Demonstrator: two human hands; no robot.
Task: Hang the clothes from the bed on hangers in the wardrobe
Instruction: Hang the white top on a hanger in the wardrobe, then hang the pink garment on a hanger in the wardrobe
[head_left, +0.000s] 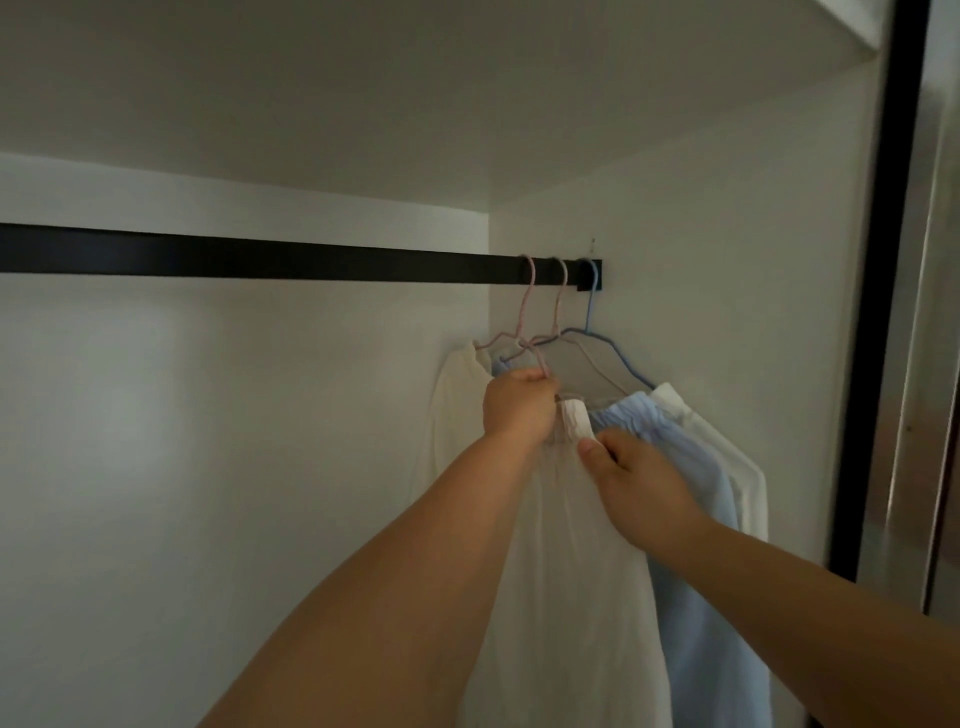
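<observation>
Wardrobe interior fills your view: pale walls, a shelf underside overhead, and a black rail (260, 257) running across to a bracket on the right side wall. Three wire hangers are hooked near that right end of the rail: a pink hanger (529, 304) nearest you on the left, a second pink hanger (560, 306) just beside it, and a blue hanger (592, 312) closest to the bracket.

Your left hand (517, 402) is raised with its fingers curled tight around the lower part of the first pink hanger, at the spot where the neck of a white garment (571, 571) gathers. That garment hangs straight down from your fist, between your two forearms. Your right hand (636, 486) is just below and to the right; its thumb presses against a small white folded bit of the garment's neckline (575, 421), and the fingers are tucked behind the cloth, so it pinches the fabric there.

Behind, a light blue garment (696, 519) hangs to the right of the white one, and a cream garment (727, 452) sits further right against the side wall. Another cream sleeve (452, 415) drapes to the left of your fist. A dark door frame (878, 312) stands at the right edge
</observation>
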